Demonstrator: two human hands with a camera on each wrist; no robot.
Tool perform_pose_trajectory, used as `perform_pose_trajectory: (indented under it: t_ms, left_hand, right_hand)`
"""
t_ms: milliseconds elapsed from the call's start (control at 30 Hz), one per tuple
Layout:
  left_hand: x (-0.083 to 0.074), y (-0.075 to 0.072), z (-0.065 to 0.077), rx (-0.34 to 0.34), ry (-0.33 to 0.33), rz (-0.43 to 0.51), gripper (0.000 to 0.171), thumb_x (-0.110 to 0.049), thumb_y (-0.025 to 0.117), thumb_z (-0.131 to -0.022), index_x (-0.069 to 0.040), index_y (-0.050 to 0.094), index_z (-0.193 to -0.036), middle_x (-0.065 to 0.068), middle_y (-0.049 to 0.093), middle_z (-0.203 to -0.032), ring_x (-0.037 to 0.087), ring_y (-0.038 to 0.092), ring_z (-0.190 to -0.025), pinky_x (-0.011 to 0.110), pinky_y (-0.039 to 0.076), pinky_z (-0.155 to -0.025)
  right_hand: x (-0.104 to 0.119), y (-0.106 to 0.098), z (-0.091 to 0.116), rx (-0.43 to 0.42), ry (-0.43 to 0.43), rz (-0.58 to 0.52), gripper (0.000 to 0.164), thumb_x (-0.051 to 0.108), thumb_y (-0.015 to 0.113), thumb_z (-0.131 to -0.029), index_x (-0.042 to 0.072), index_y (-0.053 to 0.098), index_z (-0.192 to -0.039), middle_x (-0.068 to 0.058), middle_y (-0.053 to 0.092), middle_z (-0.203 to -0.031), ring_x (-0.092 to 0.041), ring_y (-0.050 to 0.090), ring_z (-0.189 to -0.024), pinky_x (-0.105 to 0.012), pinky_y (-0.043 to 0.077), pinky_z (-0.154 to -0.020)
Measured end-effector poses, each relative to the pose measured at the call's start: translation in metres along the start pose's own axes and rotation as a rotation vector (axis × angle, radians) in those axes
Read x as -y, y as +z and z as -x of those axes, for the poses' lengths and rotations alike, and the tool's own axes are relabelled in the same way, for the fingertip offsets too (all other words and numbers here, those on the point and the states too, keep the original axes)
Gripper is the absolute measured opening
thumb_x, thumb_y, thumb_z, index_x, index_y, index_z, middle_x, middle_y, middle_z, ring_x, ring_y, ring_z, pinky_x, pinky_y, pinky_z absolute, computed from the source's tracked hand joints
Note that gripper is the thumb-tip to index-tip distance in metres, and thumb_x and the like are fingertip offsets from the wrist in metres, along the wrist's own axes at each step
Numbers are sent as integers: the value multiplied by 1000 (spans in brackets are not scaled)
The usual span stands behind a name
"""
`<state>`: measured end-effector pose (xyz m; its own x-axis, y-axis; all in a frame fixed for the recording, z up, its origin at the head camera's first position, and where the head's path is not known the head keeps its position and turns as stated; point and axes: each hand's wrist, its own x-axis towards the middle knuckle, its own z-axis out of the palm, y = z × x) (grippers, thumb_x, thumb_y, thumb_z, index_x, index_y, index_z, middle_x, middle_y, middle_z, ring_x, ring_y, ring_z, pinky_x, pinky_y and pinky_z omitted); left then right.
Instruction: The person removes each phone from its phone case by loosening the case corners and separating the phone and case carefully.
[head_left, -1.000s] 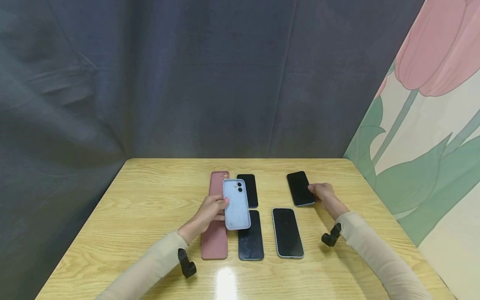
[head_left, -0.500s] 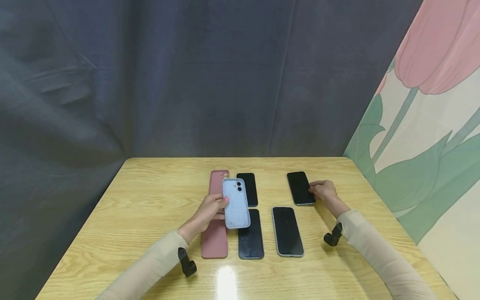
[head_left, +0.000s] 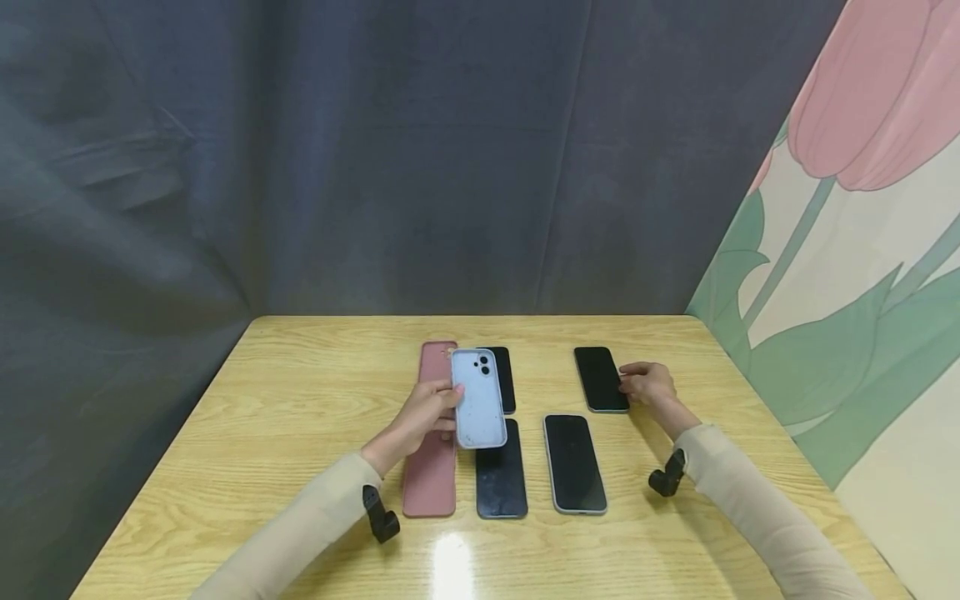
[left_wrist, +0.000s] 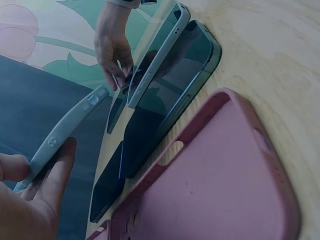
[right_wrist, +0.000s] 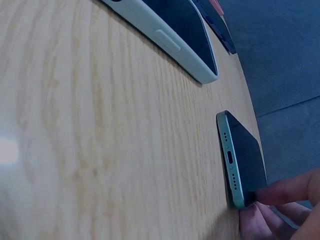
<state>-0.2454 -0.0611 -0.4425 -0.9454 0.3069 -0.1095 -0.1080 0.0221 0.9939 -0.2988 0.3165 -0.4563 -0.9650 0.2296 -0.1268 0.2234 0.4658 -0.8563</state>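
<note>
In the head view my left hand holds a light blue phone case above the table, thumb on its inner face and fingers behind. The left wrist view shows that case edge-on, with nothing in it. At the right, my right hand pinches the lower right edge of a black-screened phone. The right wrist view has this phone lying screen up, its greenish frame and charging port toward the camera, thumb at the screen's corner. Beneath the held case are pink phone cases and dark phones, partly covered.
A phone in a pale case lies screen up between the hands, near the front. The wooden table ends at a dark curtain behind and a tulip-patterned wall on the right.
My left hand has shifted the light blue case slightly up and to the right. The phone at my right hand has turned a little and its far end has come slightly nearer.
</note>
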Motion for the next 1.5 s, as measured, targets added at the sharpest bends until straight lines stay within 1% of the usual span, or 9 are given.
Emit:
perform_pose_trajectory:
  t_ms: [167, 267, 400, 500, 700, 900, 1100, 1267, 1500]
  left_hand:
    - [-1, 5, -3, 15, -6, 4, 31, -24, 49, -91, 2, 55, -107, 13, 60, -90, 19, 60, -77, 34, 51, -69]
    - [-3, 9, -5, 14, -17, 8, 31, -24, 49, -91, 2, 55, -107, 12, 59, -89, 19, 60, -76, 34, 51, -70]
    - [-6, 14, -8, 9, -24, 12, 33, -25, 50, -91, -1, 53, -112, 13, 60, -93, 21, 61, -79, 34, 51, -70]
    - [-7, 17, -11, 9, -29, 4, 38, -27, 51, -90, -2, 49, -119, 12, 60, -97, 22, 61, -81, 34, 51, -70]
    - [-7, 23, -16, 6, -46, 54, 52, -28, 55, -88, -2, 37, -128, 16, 59, -101, 25, 61, -82, 35, 51, -71]
    - [-9, 29, -23, -18, -44, 57, 56, -30, 58, -85, -4, 35, -129, 16, 57, -103, 28, 59, -90, 36, 50, -75]
    - [-7, 32, -36, -32, -44, 65, 61, -32, 59, -84, -4, 33, -132, 15, 57, -104, 26, 59, -90, 36, 49, -78]
    - [-7, 37, -48, -34, -27, 85, 52, -26, 55, -88, -2, 37, -130, 16, 58, -103, 29, 59, -91, 39, 48, -79]
    - [-14, 50, -63, -99, -34, 33, 38, -20, 53, -90, 0, 47, -121, 13, 61, -98, 25, 61, -84, 37, 50, -74]
  right_hand:
    - [2, 0, 4, -41, 3, 26, 31, -1, 45, -83, -6, 55, -112, -24, 56, -105, -28, 58, -83, -35, 51, -67]
    - [2, 0, 6, -69, -6, 60, 28, 1, 45, -84, -4, 58, -108, -21, 57, -103, -28, 57, -81, -33, 51, -64]
    - [2, -1, 7, -76, -52, 74, 25, 3, 47, -85, -3, 60, -106, -20, 60, -100, -28, 58, -78, -29, 51, -60]
    - [3, 0, 9, -55, -90, 65, 24, 2, 48, -85, -4, 60, -105, -20, 61, -97, -28, 58, -77, -30, 51, -60]
    - [6, 5, 18, 42, -148, 34, 25, -4, 48, -82, -8, 58, -104, -20, 62, -92, -24, 55, -75, -34, 50, -63]
    - [10, 9, 23, 125, -196, 14, 24, -6, 48, -81, -9, 58, -103, -20, 62, -91, -24, 55, -75, -34, 50, -64]
    - [16, 13, 30, 192, -222, 24, 21, -3, 48, -85, -8, 58, -102, -20, 62, -92, -23, 55, -74, -33, 50, -64]
    - [19, 15, 37, 263, -220, 10, 20, -4, 45, -86, -11, 55, -102, -22, 60, -92, -24, 55, -72, -33, 50, -63]
    - [19, 17, 47, 378, -196, 1, 23, -11, 41, -82, -12, 54, -101, -25, 59, -90, -25, 52, -67, -35, 46, -58]
